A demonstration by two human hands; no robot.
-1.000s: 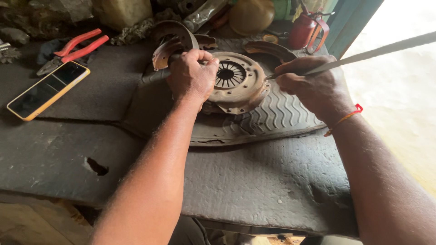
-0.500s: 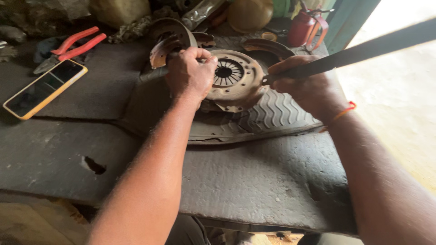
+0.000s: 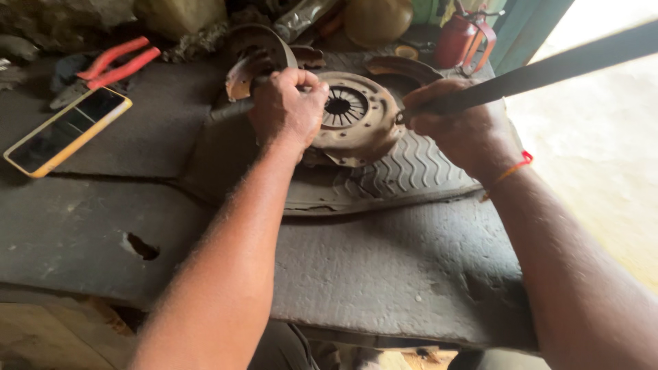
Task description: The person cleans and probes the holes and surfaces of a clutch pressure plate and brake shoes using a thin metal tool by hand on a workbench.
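The left hand is gripping the rusty clutch plate near the bench's far edge; the right hand, fist closed, is levering a long bar against its rim, likely needing firmer bracing.

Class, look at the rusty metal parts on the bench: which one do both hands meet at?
The round clutch plate with the slotted centre. The left hand grips its left edge, the right hand its right; the curved brake shoes lie behind, untouched.
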